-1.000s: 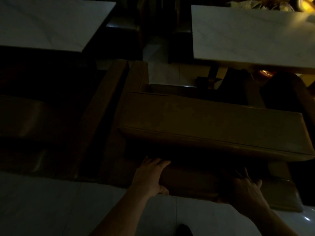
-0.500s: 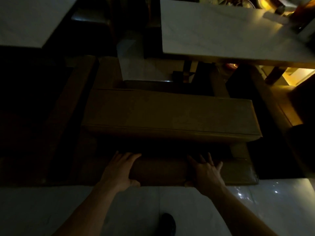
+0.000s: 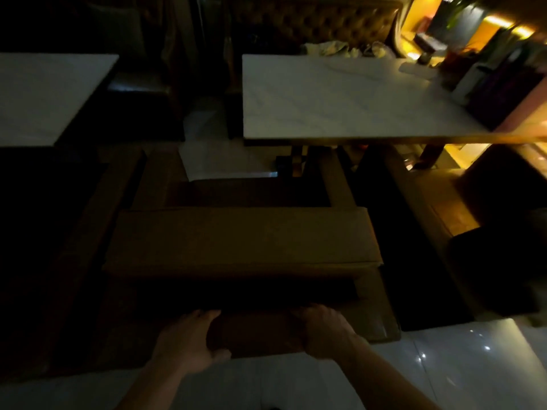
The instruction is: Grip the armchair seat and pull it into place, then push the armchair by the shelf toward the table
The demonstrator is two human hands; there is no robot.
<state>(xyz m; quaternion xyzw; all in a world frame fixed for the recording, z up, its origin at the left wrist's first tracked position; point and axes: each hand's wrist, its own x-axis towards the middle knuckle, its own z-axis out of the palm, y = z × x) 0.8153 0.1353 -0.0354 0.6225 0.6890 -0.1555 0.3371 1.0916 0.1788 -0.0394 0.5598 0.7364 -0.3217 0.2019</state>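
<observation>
A long brown padded seat cushion (image 3: 242, 244) lies raised across a brown bench frame (image 3: 376, 306) in a dim room. Below it runs the rounded top of the bench's backrest (image 3: 257, 335). My left hand (image 3: 189, 341) grips that backrest top from the left, fingers over the far side and thumb on the near side. On the right my right hand (image 3: 325, 332) grips the same backrest top with its fingers curled over it. Both forearms reach in from the bottom edge.
A white marble table (image 3: 340, 99) stands beyond the bench, with bottles and holders (image 3: 473, 81) at its right end. Another white table (image 3: 44, 96) is at far left. A tufted sofa back (image 3: 310, 22) lies behind. Glossy white floor (image 3: 444, 365) shows near me.
The view has tilted up and shifted, showing more of the far table. My hands have come closer together on the backrest top and both now curl round it.
</observation>
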